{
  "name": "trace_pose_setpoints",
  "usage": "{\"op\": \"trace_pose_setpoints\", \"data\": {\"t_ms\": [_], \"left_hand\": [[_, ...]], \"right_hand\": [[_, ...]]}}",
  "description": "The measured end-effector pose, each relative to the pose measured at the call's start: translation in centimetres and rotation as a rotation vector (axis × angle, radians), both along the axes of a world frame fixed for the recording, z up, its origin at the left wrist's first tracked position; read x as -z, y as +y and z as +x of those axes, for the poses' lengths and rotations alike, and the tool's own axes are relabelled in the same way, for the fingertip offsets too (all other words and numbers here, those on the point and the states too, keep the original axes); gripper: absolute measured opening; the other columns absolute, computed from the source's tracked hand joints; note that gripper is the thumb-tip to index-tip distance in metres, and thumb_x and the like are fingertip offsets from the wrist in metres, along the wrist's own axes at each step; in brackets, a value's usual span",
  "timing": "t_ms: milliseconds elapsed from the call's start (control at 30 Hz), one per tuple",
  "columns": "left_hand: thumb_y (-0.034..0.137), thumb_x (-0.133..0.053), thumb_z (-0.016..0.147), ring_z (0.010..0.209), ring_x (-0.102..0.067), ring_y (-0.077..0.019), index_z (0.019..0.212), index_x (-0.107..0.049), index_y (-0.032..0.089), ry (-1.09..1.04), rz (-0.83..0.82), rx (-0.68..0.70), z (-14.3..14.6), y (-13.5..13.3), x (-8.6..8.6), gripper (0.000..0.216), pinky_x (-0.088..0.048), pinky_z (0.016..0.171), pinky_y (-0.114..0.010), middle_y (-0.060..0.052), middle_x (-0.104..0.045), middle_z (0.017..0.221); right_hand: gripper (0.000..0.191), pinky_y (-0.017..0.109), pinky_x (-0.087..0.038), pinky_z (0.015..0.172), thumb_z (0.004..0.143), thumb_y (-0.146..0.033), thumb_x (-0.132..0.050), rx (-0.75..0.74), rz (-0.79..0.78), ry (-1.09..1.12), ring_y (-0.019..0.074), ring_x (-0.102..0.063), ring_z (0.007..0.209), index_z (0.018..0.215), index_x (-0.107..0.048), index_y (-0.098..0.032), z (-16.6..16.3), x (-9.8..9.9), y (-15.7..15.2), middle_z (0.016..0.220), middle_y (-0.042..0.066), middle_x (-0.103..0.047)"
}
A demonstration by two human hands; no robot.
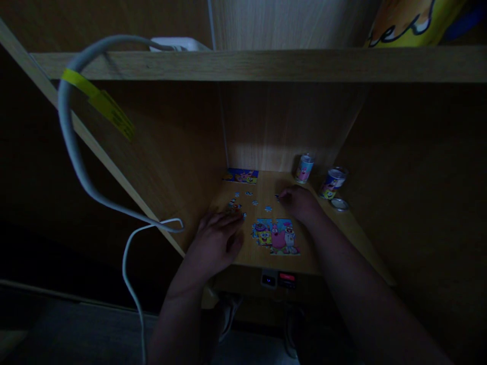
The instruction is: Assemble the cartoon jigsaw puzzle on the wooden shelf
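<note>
In a dimly lit wooden cabinet, a person works over a cartoon jigsaw puzzle point(279, 238), its joined section lying near the front edge of a wooden shelf point(270, 187), between the forearms, with SpongeBob, Patrick and Sandy in view and the left edge ragged. The right hand point(299, 203) bends its fingers and thumb together at a small puzzle piece point(277, 197) beyond the section; whether the piece is pinched or merely touched cannot be told. The left hand point(218, 238) lies palm down, fingers outstretched and thumb apart, its fingertips beside other loose pieces point(268, 208) scattered across the wood. A picture card point(243, 176) in matching colors lies at the back. At right stand a slim tin point(304, 169) with a pink character and a blue tin point(332, 183) bearing a yellow one, a round metal lid point(339, 204) just beside it; any lettering on them is too small to read. Overhead, a yellow package point(403, 23) shows the letters "er" in dark-outlined script. A gray cable point(72, 132) loops at left, wearing a yellow tag point(110, 109) whose dark print is illegible.
</note>
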State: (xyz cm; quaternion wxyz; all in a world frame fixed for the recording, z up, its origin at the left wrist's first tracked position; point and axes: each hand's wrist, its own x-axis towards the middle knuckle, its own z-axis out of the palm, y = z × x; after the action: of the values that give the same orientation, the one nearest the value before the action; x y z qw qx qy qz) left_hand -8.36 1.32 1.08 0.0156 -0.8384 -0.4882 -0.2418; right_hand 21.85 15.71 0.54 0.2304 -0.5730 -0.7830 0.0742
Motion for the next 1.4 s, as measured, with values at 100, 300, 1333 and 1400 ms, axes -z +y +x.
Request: {"op": "trace_pose_setpoints", "data": {"t_ms": [100, 300, 1333, 1400], "left_hand": [[0.031, -0.067, 0.106, 0.143, -0.067, -0.0327, 0.146, -0.074, 0.028, -0.004, -0.002, 0.019, 0.1, 0.0, 0.2, 0.040, -0.044, 0.129, -0.065, -0.007, -0.076, 0.152], [0.055, -0.065, 0.110, 0.158, -0.053, -0.0413, 0.165, -0.056, 0.015, 0.019, -0.033, -0.163, 0.3, 0.7, 1.2, 0.069, -0.039, 0.131, -0.073, -0.022, -0.057, 0.170], [-0.009, -0.052, 0.083, 0.115, -0.075, -0.0327, 0.129, -0.071, 0.014, -0.215, 0.031, -0.446, -0.4, 1.5, 1.2, 0.055, -0.065, 0.108, -0.049, -0.017, -0.071, 0.127], [-0.013, -0.049, 0.079, 0.111, -0.077, -0.0317, 0.121, -0.075, 0.016, -0.196, -0.004, -0.457, -0.5, 1.5, 1.0, 0.056, -0.066, 0.104, -0.047, -0.015, -0.075, 0.121]], "right_hand": [[0.014, 0.030, -0.057, 0.089, 0.101, -0.024, -0.072, -0.006, -0.003, 0.004, 0.0204, -0.078, 0.098, 0.101, -0.086, -0.023, 0.0, -0.1, 0.0, 0.108, 0.007, -0.085], [0.014, 0.028, -0.056, 0.086, 0.100, -0.022, -0.073, -0.007, -0.014, 0.004, 0.0204, -0.078, 0.097, 0.101, -0.086, -0.023, -0.1, -0.3, -0.2, 0.106, 0.006, -0.085], [0.014, 0.029, -0.056, 0.092, 0.103, -0.026, -0.072, 0.012, -0.039, 0.010, 0.0214, -0.080, 0.102, 0.104, -0.086, -0.023, -0.3, -0.3, -0.2, 0.113, 0.006, -0.086], [0.014, 0.029, -0.056, 0.093, 0.103, -0.026, -0.072, 0.006, -0.038, 0.009, 0.0213, -0.080, 0.103, 0.104, -0.085, -0.023, -0.3, -0.3, -0.2, 0.114, 0.006, -0.086]]}}
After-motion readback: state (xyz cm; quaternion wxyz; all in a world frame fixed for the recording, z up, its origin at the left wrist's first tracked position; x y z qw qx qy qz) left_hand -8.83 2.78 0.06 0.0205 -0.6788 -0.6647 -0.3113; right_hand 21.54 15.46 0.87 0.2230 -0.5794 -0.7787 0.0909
